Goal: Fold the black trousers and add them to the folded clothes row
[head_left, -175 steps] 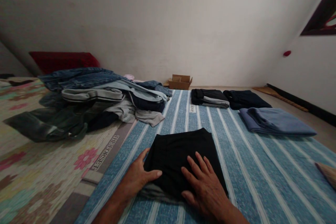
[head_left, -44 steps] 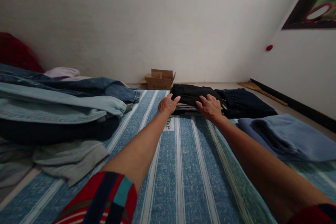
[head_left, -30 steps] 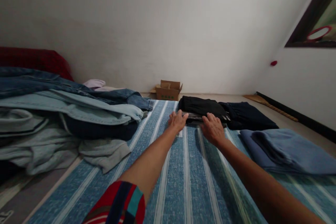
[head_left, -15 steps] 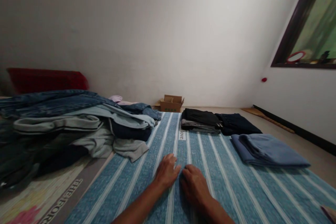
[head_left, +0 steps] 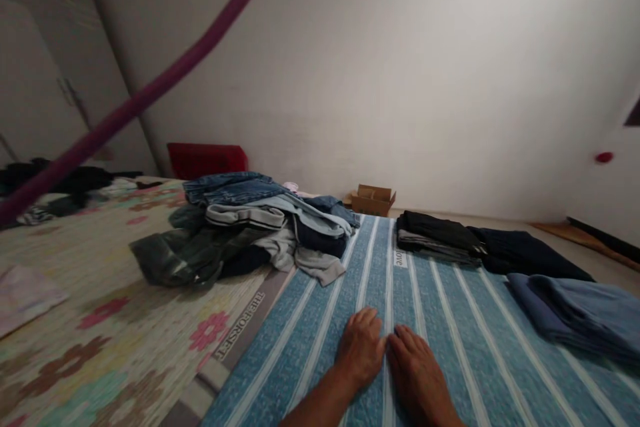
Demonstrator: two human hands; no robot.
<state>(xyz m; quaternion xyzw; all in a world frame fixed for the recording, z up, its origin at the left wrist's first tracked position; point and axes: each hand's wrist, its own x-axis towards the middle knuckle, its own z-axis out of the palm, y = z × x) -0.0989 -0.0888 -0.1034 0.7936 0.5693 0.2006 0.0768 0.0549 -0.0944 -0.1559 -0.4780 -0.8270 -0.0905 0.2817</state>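
Head view. Clock bearings are taken from the hands, with 12 straight ahead.

Left hand (head_left: 361, 347): open, palm down, fingers spread slightly forward, pressed on the blue-and-white striped mat (head_left: 453, 320). It grips nothing. Right hand (head_left: 417, 373): also open and flat on the same mat, gripping nothing, lying just beside the left hand. Both sit near the mat's near edge of view, between two pale stripes.

At 1 o'clock, well ahead, a folded black-and-grey clothing stack (head_left: 437, 238) lies on the mat's far end, beside a small white "love" label (head_left: 400, 259). A folded navy garment (head_left: 525, 255) touches that stack on its right, partly off the mat. At 2 o'clock, a folded blue garment (head_left: 565, 312) lies on the mat's right edge.

At 11 o'clock, a loose clothes heap (head_left: 265, 230) sits on a floral mat (head_left: 100, 320), with blue denim (head_left: 233, 188) on top and a dark green garment (head_left: 180, 257) spilling toward the left. A red cushion (head_left: 207, 160) stands behind the heap. An open cardboard box (head_left: 373, 201) sits on the floor by the wall, at 12 o'clock. A blurred purple strip (head_left: 135, 103) crosses the upper left of the view, close to the camera.
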